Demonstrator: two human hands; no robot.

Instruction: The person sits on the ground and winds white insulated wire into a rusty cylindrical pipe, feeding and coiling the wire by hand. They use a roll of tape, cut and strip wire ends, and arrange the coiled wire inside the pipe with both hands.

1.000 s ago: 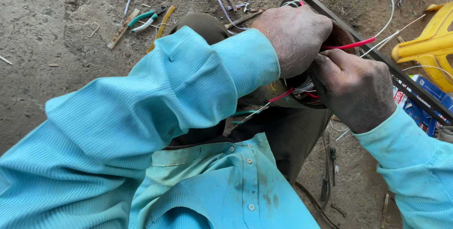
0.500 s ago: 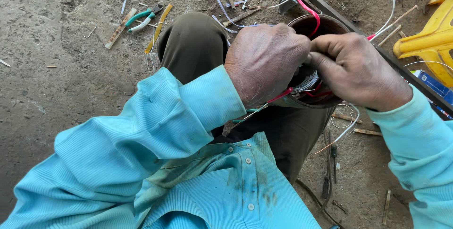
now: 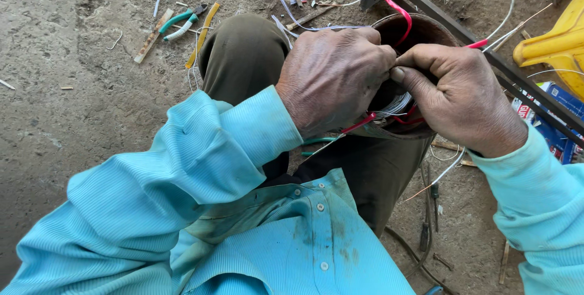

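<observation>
A round dark metal motor housing (image 3: pixel 426 30) with wire windings rests on my lap, over my olive trousers (image 3: pixel 243 58). Red sleeved wires (image 3: pixel 398 12) and thin pale wires (image 3: pixel 394 107) run out of it. My left hand (image 3: pixel 331 76) lies over the near left side of the housing, fingers curled onto its rim and the wires. My right hand (image 3: pixel 459 97) meets it from the right, thumb and fingers pinched on the wires inside the opening. Most of the winding is hidden under both hands.
Dirt ground lies all around. Green-handled pliers (image 3: pixel 176 22), wooden sticks (image 3: pixel 152 36) and pale strips lie at the upper left. A dark metal frame (image 3: pixel 505 67) runs diagonally at the right, with a yellow plastic object (image 3: pixel 556 39) and a blue box (image 3: pixel 563 106) behind it. A screwdriver (image 3: pixel 426 222) lies by my right knee.
My view has shifted right and down, and my left arm has pulled back toward me. Both hands have stayed on the housing, with fingers closing together on the wires at its opening.
</observation>
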